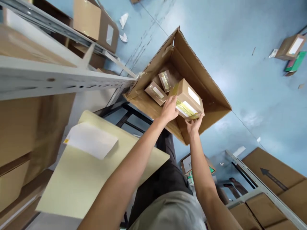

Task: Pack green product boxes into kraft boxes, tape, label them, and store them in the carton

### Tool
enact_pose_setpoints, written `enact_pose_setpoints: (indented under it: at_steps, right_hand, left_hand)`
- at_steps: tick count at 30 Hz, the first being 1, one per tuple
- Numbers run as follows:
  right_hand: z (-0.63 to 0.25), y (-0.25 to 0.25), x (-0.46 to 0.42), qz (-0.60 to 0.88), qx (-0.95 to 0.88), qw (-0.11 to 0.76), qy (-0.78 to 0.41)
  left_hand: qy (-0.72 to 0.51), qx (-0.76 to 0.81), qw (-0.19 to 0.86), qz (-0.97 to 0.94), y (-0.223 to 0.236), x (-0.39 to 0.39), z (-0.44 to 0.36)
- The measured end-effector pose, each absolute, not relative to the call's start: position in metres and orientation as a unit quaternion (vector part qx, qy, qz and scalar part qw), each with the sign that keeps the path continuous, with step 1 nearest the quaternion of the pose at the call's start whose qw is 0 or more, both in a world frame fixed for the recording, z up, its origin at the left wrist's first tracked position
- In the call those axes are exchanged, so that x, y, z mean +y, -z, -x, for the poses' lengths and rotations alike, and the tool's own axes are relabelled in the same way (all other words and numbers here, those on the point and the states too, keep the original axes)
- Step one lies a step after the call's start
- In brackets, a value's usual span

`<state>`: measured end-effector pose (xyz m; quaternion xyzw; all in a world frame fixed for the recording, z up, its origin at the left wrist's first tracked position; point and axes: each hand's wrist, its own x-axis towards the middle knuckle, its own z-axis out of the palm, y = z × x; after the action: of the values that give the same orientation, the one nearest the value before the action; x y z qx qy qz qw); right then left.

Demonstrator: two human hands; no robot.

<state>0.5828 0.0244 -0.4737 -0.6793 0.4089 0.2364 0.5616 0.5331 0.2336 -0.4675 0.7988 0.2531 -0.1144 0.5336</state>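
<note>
Both my hands hold a taped cardboard box [180, 92] with white labels, tilted inside the mouth of a large open carton [206, 67]. My left hand [170, 108] grips the box's left edge, fingers curled against it. At the lower right corner, my right hand [194, 124] supports it with thumb and fingers. Two smaller labelled boxes lie deeper in the carton: one small box [155, 93] near my left hand, another small box [165, 80] just behind it. Whether the held box touches the carton's bottom is hidden.
Metal shelving [62, 80] with cardboard boxes runs along the left. A cream board [79, 179] bearing a white paper [92, 139] lies beside my left arm. Another rack [259, 188] with cartons stands at the lower right. Paper scraps [123, 20] litter the blue floor [240, 38].
</note>
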Motion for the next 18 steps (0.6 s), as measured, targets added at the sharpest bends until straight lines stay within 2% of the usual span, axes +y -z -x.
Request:
enact_pose_setpoints:
  at_steps: [11, 18]
  right_hand:
    - [-0.606, 0.662, 0.059, 0.635, 0.430, 0.589, -0.254]
    - [-0.620, 0.736, 0.073, 0.684, 0.421, 0.528, -0.276]
  left_hand:
    - [0.138, 0.222, 0.560, -0.786, 0.674, 0.263, -0.624]
    - [0.168, 0.214, 0.556, -0.786, 0.741, 0.269, -0.627]
